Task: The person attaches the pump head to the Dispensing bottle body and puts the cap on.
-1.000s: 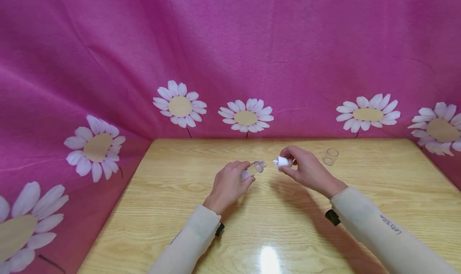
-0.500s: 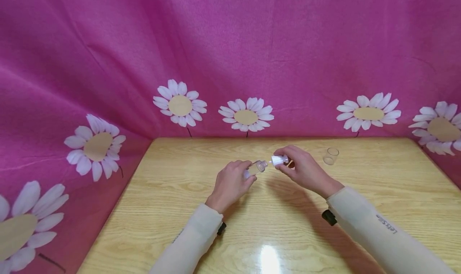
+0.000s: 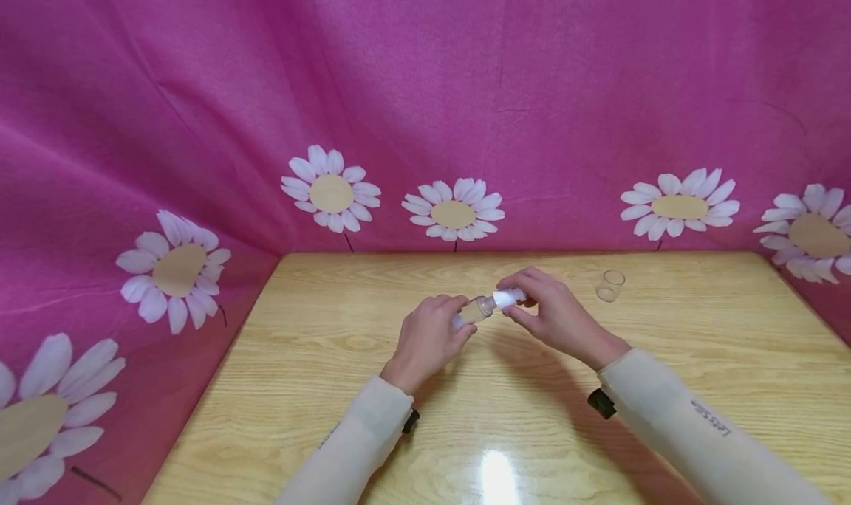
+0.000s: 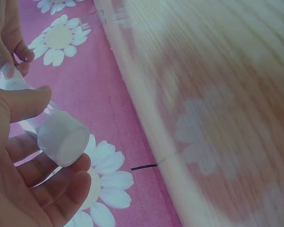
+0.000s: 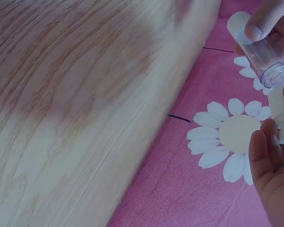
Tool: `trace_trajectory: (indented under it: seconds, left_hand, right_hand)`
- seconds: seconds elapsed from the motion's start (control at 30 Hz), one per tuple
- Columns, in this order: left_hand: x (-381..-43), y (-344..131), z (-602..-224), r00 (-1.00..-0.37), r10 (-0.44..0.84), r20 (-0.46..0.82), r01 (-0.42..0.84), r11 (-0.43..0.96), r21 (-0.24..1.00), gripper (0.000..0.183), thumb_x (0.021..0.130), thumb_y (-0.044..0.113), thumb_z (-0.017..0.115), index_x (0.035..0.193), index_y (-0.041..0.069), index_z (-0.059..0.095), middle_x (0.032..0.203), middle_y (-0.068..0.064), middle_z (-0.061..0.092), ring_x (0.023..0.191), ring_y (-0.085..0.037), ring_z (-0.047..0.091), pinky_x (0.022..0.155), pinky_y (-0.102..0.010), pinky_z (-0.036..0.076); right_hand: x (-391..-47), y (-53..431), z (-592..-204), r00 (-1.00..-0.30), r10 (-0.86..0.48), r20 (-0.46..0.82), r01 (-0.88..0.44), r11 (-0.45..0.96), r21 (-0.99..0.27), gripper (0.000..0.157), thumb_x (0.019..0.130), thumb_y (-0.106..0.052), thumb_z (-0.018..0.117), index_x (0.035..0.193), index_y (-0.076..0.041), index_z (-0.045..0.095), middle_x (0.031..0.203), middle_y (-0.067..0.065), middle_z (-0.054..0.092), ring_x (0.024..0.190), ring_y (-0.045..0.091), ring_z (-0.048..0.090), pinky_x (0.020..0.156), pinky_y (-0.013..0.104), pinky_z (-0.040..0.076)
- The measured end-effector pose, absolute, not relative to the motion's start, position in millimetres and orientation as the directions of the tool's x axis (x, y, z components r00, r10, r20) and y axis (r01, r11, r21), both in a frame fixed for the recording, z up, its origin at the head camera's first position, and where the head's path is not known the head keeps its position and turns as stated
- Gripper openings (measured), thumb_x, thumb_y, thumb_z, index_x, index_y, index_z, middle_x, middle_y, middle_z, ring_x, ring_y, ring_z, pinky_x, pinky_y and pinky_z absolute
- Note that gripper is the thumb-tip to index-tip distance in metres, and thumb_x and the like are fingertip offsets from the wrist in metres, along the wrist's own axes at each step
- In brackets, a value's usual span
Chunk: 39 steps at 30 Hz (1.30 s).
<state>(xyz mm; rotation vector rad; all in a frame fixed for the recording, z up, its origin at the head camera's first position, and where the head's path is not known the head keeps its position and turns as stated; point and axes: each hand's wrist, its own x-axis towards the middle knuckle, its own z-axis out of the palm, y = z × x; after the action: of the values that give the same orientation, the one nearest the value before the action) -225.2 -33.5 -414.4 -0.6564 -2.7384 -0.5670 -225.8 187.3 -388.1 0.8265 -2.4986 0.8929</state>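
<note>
My left hand (image 3: pixel 428 335) grips a small clear bottle (image 3: pixel 473 311) around its body, tilted with the neck toward the right. Its white base (image 4: pixel 64 137) faces the camera in the left wrist view, with the thumb on one side and fingers on the other. Between thumb and fingertips, my right hand (image 3: pixel 561 317) pinches a white pump top (image 3: pixel 508 298). That top meets the mouth of the bottle neck, in line with it, as the right wrist view shows at the threaded neck (image 5: pixel 276 74). Both pieces are held above the table.
A clear cylindrical cap (image 3: pixel 610 286) stands on the wooden table (image 3: pixel 319 357) to the right of my right hand. Behind the table's back edge hangs a pink cloth (image 3: pixel 565 121) with white daisies, which also runs along the left side.
My right hand has moved left with the white pump top, closing the gap to the bottle neck; its thin tip has gone out of sight. The left hand stays almost still.
</note>
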Motion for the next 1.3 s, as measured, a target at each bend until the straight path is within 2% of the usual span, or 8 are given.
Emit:
trace_trajectory:
  seconds: [0.37, 0.53, 0.77, 0.93, 1.07, 1.2, 1.3]
  left_hand:
    - [-222.3, -32.8, -410.9, -0.836, 0.409, 0.367, 0.512, 0.822, 0.25, 0.039, 0.087, 0.036, 0.076, 0.121, 0.016, 0.07, 0.107, -0.002, 0.073, 0.088, -0.018, 0.066, 0.07, -0.03, 0.056]
    - [-222.0, -31.7, -409.3, -0.837, 0.421, 0.35, 0.515, 0.822, 0.244, 0.039, 0.089, 0.037, 0.074, 0.121, 0.017, 0.069, 0.106, -0.002, 0.072, 0.088, -0.017, 0.064, 0.07, -0.03, 0.055]
    - [-222.4, -30.8, -411.7, -0.834, 0.418, 0.36, 0.519, 0.816, 0.255, 0.039, 0.088, 0.036, 0.075, 0.121, 0.017, 0.07, 0.108, -0.001, 0.072, 0.09, -0.017, 0.065, 0.072, -0.03, 0.056]
    - [-221.3, -30.7, -412.0, -0.821, 0.408, 0.399, 0.528, 0.808, 0.262, 0.039, 0.086, 0.034, 0.077, 0.12, 0.017, 0.07, 0.11, -0.001, 0.072, 0.092, -0.019, 0.067, 0.073, -0.032, 0.057]
    - [-219.8, -29.6, -411.0, -0.828, 0.39, 0.403, 0.518, 0.807, 0.282, 0.04, 0.086, 0.032, 0.078, 0.122, 0.016, 0.07, 0.113, -0.001, 0.072, 0.095, -0.019, 0.066, 0.075, -0.032, 0.057]
    - [-218.1, -28.5, -409.4, -0.837, 0.379, 0.394, 0.505, 0.812, 0.293, 0.041, 0.086, 0.032, 0.077, 0.124, 0.018, 0.07, 0.115, 0.001, 0.071, 0.098, -0.018, 0.064, 0.077, -0.032, 0.057]
    - [-217.9, -28.0, -409.0, -0.839, 0.376, 0.393, 0.5, 0.818, 0.286, 0.041, 0.087, 0.033, 0.077, 0.124, 0.018, 0.069, 0.115, 0.002, 0.071, 0.099, -0.018, 0.064, 0.077, -0.032, 0.057]
  right_hand:
    - [-224.0, 181.4, -389.6, -0.724, -0.439, 0.532, -0.674, 0.612, -0.413, 0.026, 0.082, -0.003, 0.078, 0.107, -0.008, 0.069, 0.103, 0.004, 0.067, 0.085, 0.012, 0.061, 0.07, 0.032, 0.055]
    - [-223.7, 180.8, -391.8, -0.704, -0.44, 0.558, -0.689, 0.613, -0.386, 0.027, 0.08, -0.001, 0.079, 0.105, -0.008, 0.069, 0.102, 0.003, 0.067, 0.086, 0.013, 0.062, 0.071, 0.031, 0.054]
    - [-221.1, 183.6, -393.9, -0.723, -0.433, 0.538, -0.677, 0.597, -0.43, 0.031, 0.08, 0.003, 0.075, 0.109, -0.007, 0.069, 0.104, 0.003, 0.065, 0.088, 0.012, 0.06, 0.071, 0.034, 0.054]
    - [-219.8, 185.7, -393.8, -0.73, -0.429, 0.531, -0.671, 0.597, -0.44, 0.033, 0.081, 0.005, 0.072, 0.112, -0.006, 0.07, 0.104, 0.003, 0.066, 0.085, 0.012, 0.06, 0.07, 0.032, 0.054]
    - [-219.1, 186.0, -392.4, -0.761, -0.398, 0.511, -0.634, 0.623, -0.458, 0.033, 0.083, -0.001, 0.074, 0.115, -0.004, 0.068, 0.097, 0.003, 0.067, 0.078, 0.012, 0.058, 0.068, 0.027, 0.052]
    - [-219.2, 184.6, -389.7, -0.828, -0.36, 0.431, -0.553, 0.655, -0.516, 0.019, 0.09, -0.014, 0.071, 0.108, -0.007, 0.068, 0.081, 0.0, 0.065, 0.067, 0.008, 0.052, 0.061, 0.024, 0.047]
    - [-220.1, 182.5, -388.0, -0.869, -0.332, 0.368, -0.49, 0.685, -0.539, 0.013, 0.095, -0.023, 0.066, 0.102, -0.012, 0.069, 0.068, -0.003, 0.057, 0.06, 0.006, 0.046, 0.055, 0.023, 0.041]
